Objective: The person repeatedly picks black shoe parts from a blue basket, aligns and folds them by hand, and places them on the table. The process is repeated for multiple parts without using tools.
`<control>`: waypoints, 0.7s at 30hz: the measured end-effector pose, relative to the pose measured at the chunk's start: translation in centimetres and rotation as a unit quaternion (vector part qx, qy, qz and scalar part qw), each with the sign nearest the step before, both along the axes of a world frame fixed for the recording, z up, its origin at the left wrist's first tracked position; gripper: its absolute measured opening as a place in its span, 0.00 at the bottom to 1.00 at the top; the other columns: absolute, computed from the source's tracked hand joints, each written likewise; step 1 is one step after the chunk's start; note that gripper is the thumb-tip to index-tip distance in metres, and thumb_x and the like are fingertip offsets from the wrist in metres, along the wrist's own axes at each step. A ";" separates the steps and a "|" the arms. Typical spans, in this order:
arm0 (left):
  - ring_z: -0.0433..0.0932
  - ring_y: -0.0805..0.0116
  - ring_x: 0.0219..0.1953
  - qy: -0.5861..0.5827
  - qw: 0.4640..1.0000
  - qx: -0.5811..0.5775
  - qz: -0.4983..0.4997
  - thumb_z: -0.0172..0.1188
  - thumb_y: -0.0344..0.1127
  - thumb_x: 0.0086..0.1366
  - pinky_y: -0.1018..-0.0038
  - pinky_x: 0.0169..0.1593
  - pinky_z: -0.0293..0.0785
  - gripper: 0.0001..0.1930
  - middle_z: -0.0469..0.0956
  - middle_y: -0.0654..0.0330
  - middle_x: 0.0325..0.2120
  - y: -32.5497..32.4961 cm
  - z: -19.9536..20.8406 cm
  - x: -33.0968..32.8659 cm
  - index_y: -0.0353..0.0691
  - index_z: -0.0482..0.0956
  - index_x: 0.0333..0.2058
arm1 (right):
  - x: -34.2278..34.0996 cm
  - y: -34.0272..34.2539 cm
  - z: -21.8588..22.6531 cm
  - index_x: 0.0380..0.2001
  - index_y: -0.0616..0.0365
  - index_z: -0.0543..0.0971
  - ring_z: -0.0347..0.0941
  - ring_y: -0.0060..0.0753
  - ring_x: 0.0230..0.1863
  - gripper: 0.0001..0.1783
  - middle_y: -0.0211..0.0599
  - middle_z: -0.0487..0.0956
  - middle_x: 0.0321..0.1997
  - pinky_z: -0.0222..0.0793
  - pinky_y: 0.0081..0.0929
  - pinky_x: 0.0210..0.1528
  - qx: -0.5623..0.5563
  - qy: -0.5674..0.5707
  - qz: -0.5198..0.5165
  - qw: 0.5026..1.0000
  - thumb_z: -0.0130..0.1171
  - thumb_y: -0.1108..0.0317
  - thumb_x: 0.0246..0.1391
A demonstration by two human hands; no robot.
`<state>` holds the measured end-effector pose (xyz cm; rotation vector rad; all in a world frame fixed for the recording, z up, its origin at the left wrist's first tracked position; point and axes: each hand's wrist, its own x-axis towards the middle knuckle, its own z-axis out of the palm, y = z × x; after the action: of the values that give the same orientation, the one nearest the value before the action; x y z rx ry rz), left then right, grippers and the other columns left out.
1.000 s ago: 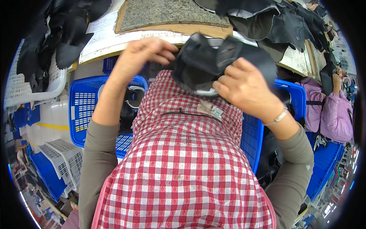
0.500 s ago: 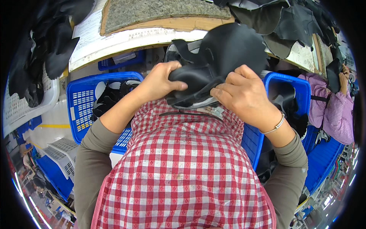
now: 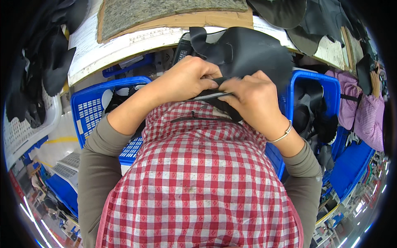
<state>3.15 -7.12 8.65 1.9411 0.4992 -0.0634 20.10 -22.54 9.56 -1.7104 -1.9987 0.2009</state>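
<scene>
Two hands work close together above the lap: the bare left hand pinches a folded edge of the smooth black leather-like piece, and the braceleted right hand, fingers blurred, is closed on the same fold. The piece spreads up over the near edge of the white paper-covered worktop, below a rough grey slab.
</scene>
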 end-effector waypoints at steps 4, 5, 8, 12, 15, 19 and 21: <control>0.81 0.78 0.34 -0.020 0.989 -0.137 0.058 0.68 0.24 0.66 0.77 0.41 0.78 0.08 0.88 0.60 0.32 -1.6 -1.3 0.4 0.31 0.87 0.43 | 1.0 -2.7 -0.9 0.33 0.54 0.82 0.78 0.22 0.26 0.15 0.29 0.87 0.27 0.68 0.24 0.36 -0.119 0.257 -0.138 0.949 0.79 0.62 0.49; 0.82 0.79 0.35 -0.027 0.980 -0.180 0.074 0.68 0.24 0.66 0.78 0.42 0.79 0.08 0.88 0.61 0.33 -1.8 -1.4 0.4 0.32 0.87 0.43 | 1.1 -3.1 -1.4 0.33 0.55 0.81 0.76 0.18 0.26 0.15 0.29 0.86 0.26 0.67 0.22 0.34 -0.146 0.347 -0.158 0.913 0.79 0.63 0.50; 0.83 0.79 0.37 -0.035 0.973 -0.214 0.075 0.67 0.21 0.65 0.79 0.43 0.79 0.09 0.88 0.60 0.35 -1.8 -1.4 0.0 0.32 0.87 0.44 | 0.9 -3.3 -2.4 0.30 0.57 0.79 0.67 0.08 0.27 0.13 0.26 0.82 0.24 0.60 0.16 0.28 -0.184 0.501 -0.170 0.829 0.76 0.67 0.56; 0.84 0.79 0.37 -0.043 0.976 -0.202 0.066 0.65 0.19 0.65 0.80 0.43 0.80 0.11 0.88 0.60 0.36 -1.9 -0.9 0.0 0.31 0.87 0.45 | 1.4 -2.8 -3.2 0.28 0.56 0.77 0.64 0.08 0.25 0.14 0.21 0.77 0.22 0.57 0.15 0.28 -0.199 0.559 -0.155 0.790 0.75 0.68 0.57; 0.82 0.80 0.36 -0.046 0.979 -0.180 0.083 0.64 0.19 0.66 0.80 0.41 0.79 0.11 0.88 0.61 0.35 -2.4 -0.3 0.0 0.31 0.86 0.46 | 1.9 -2.5 -3.4 0.26 0.55 0.76 0.63 0.08 0.25 0.15 0.20 0.75 0.21 0.57 0.15 0.27 -0.206 0.569 -0.135 0.784 0.75 0.68 0.57; 0.79 0.82 0.33 -0.001 0.992 -0.073 0.101 0.64 0.20 0.65 0.78 0.38 0.76 0.11 0.86 0.65 0.33 -3.5 0.4 -0.3 0.31 0.86 0.47 | 1.8 -2.2 -3.7 0.25 0.55 0.76 0.63 0.08 0.25 0.15 0.20 0.75 0.22 0.57 0.15 0.27 -0.202 0.563 -0.122 0.792 0.75 0.68 0.57; 0.77 0.82 0.32 -0.055 0.995 0.039 0.074 0.63 0.20 0.65 0.78 0.38 0.75 0.12 0.86 0.66 0.33 -3.9 0.6 -0.4 0.31 0.86 0.47 | 1.6 -2.2 -3.9 0.25 0.55 0.76 0.64 0.09 0.25 0.16 0.20 0.75 0.22 0.58 0.16 0.27 -0.189 0.554 -0.123 0.801 0.75 0.68 0.57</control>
<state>2.76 -11.00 9.23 1.9654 0.5786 0.1593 21.71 -24.69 5.66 -1.4513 -0.8687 1.2484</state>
